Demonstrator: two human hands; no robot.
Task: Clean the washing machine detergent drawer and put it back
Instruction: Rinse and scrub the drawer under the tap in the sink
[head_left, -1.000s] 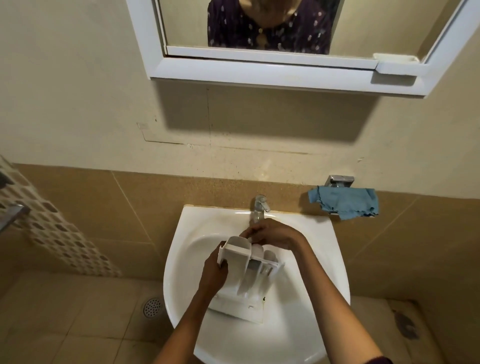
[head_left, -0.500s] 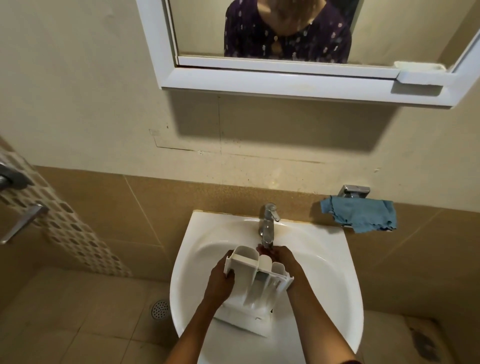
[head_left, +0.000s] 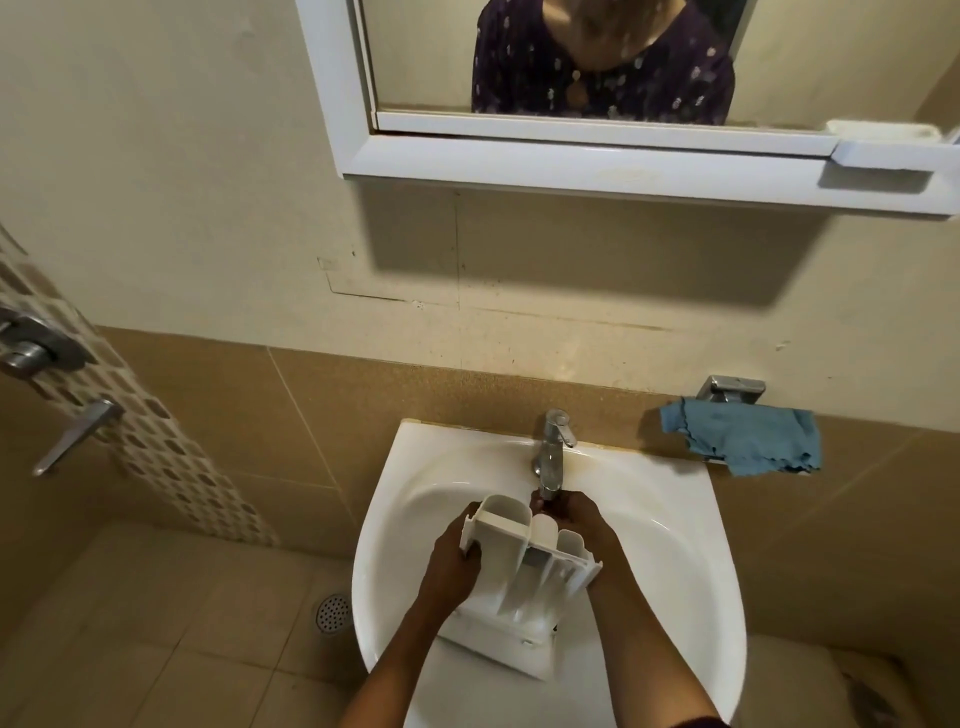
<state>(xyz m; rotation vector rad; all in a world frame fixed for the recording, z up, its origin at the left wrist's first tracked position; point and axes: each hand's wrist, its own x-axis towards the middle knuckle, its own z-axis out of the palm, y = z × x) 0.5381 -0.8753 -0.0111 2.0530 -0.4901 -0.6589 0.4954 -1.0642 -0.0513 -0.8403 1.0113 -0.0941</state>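
The left hand (head_left: 452, 558) grips the side wall of the detergent drawer (head_left: 530, 571), propped tilted in the sink (head_left: 691, 519). The right hand (head_left: 582, 519) sits at its far end beneath the tap (head_left: 551, 457) (gripping or merely rubbing, I can't tell). Rinsing stage, I'd say; next, each compartment needs flushing.

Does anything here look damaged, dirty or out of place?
A yellow-brown stain rings the base of the chrome tap on the white ceramic sink; the blue cloth hangs crumpled over its metal wall holder.
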